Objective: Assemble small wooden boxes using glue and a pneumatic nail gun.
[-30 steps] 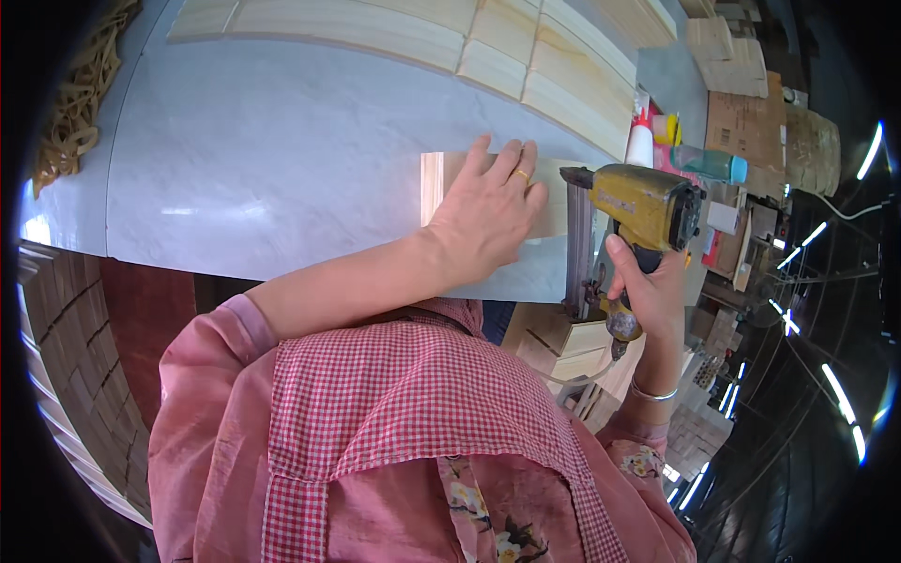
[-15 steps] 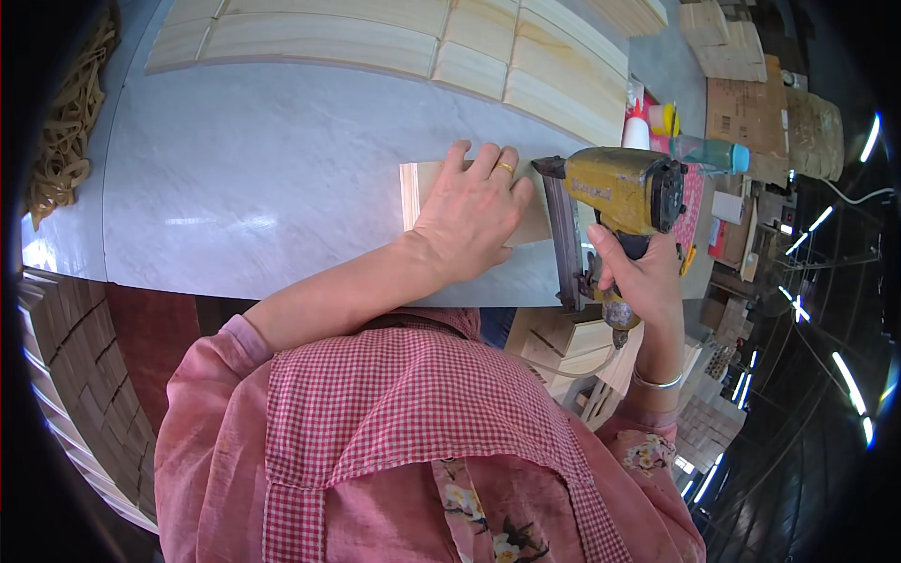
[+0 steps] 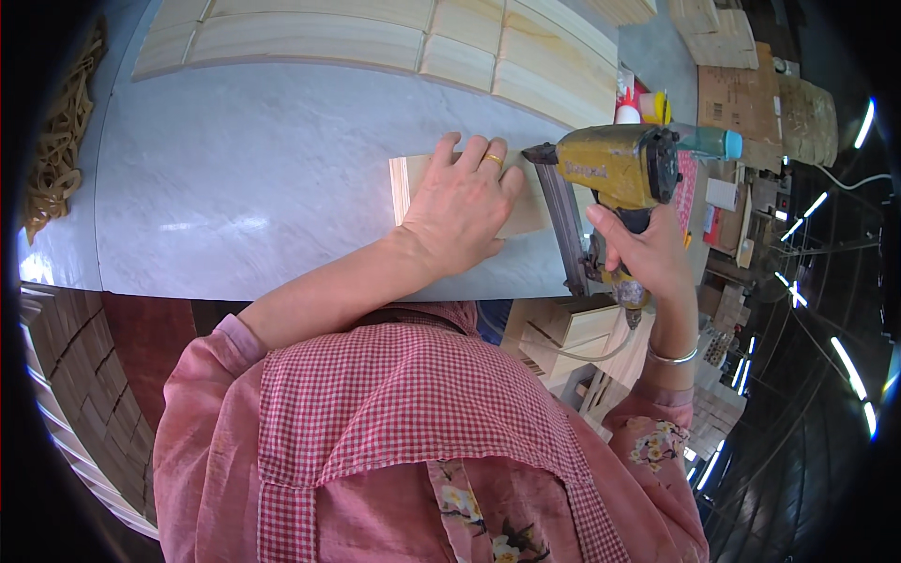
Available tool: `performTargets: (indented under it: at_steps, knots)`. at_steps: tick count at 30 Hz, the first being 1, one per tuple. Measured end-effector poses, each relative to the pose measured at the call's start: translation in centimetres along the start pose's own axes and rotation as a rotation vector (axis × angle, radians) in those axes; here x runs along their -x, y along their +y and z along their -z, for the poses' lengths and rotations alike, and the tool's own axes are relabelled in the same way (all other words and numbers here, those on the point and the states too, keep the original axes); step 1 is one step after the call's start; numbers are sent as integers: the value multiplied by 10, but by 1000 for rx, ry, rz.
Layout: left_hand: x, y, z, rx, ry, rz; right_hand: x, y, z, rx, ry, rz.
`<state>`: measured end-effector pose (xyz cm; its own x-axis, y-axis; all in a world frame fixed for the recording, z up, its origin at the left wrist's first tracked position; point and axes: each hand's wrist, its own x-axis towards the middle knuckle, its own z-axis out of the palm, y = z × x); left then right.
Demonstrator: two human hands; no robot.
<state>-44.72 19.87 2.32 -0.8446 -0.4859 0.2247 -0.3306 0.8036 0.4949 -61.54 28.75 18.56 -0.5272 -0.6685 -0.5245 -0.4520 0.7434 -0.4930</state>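
Observation:
My left hand (image 3: pixel 462 195) lies over a small pale wooden board (image 3: pixel 401 186) near the front edge of the table, its fingers bent over the board's far edge. In my right hand (image 3: pixel 649 251) is a worn yellow and black nail gun (image 3: pixel 601 167), gripped by its handle with the thumb on the near side. Its dark nose sits at the board's far right corner, just beside my left fingers; whether it touches the wood I cannot tell. The gun's long magazine runs back toward me along the board's right end. An air hose (image 3: pixel 601 357) hangs from the handle's base.
Pale wooden panels (image 3: pixel 310 42) line the far side of the grey table (image 3: pixel 235 159). Tan bands (image 3: pixel 61 169) are heaped at far left. A teal bottle (image 3: pixel 704 143) and yellow tape (image 3: pixel 657 107) stand right. Wood pieces are stacked below left and right.
The nail gun has tilted a little, its rear end rising and its handle base swinging right with my right hand. My left hand keeps its place on the board. The view has shifted slightly.

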Motion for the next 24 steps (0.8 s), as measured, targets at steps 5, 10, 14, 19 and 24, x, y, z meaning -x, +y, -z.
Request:
performTargets:
  at_steps: [5,10,14,19,24]
  knots:
    - [2,-1,-1,18,33,-47,21,28,-7,-108,336,-7]
    - [9,-8,17,12,-32,0,26,123,8,-173,533,24]
    - [48,-30,62,570,125,262,13,213,6,191,559,47]
    - [166,-80,122,1616,372,1012,-11,302,-8,553,708,-114]
    - [290,-108,124,1007,632,1032,-33,328,-14,587,778,-141]
